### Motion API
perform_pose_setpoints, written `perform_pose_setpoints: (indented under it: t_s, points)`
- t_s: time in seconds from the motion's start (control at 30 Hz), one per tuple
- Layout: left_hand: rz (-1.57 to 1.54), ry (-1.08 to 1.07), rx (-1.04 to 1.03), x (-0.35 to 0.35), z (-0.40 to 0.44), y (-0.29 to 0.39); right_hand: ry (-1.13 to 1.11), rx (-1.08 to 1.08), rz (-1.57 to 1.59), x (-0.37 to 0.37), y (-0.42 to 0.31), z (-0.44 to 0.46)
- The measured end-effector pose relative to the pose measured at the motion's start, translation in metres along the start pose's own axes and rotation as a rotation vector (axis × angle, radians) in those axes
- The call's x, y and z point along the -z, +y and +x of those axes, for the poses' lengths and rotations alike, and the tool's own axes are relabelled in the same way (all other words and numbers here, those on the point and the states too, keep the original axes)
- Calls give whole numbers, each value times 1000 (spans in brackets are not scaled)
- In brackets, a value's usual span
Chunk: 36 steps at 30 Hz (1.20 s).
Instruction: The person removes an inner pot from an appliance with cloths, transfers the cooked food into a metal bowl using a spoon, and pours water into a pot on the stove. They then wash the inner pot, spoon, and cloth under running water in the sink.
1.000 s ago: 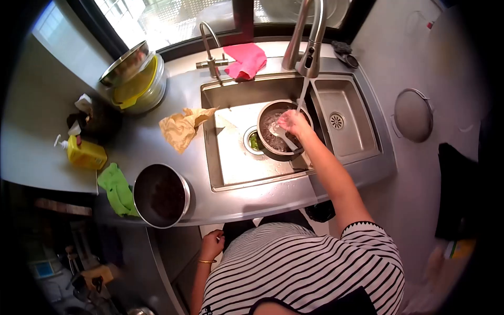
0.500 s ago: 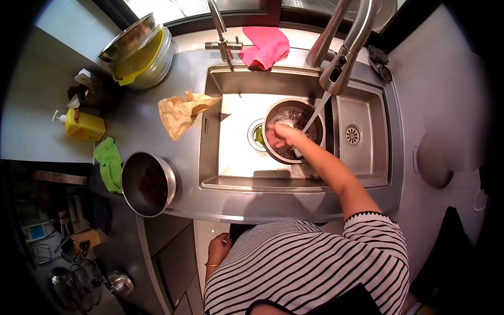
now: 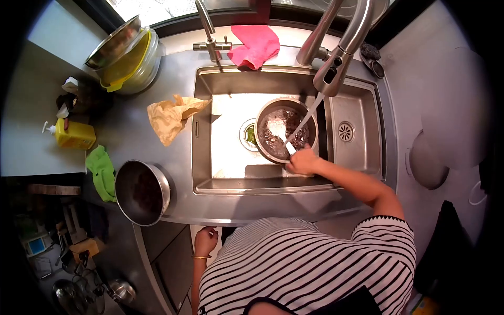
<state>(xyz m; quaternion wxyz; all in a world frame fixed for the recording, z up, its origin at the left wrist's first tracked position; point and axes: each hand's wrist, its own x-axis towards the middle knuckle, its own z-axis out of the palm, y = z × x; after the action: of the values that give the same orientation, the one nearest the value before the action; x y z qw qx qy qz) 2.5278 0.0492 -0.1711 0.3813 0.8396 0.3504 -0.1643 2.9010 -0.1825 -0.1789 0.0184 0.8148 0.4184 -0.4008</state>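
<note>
One crumpled paper (image 3: 169, 118) overhangs the sink (image 3: 227, 123); right hand (image 3: 303, 160) pinches white utensil (image 3: 277, 126), left hand (image 3: 206, 240), grip unclear.

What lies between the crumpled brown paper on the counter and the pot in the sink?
In the head view: the sink's left wall, then sink floor, then the drain holding something green, right beside the pot.

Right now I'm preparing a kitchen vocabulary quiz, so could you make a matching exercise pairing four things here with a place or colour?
1. pot
2. right hand
3. pump bottle
4. steel mixing bowl

A. yellow
B. near the counter's front edge
C. in the sink, under running water
D. by the pot's near rim

Pairs: 1-C, 2-D, 3-A, 4-B
</note>
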Motion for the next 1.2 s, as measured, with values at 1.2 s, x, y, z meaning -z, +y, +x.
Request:
perform_pose_setpoints:
  t_s: [1.2]
  points:
    - [362,-790,-1053,-269,197,286,630,-764,656,-25,35,-12]
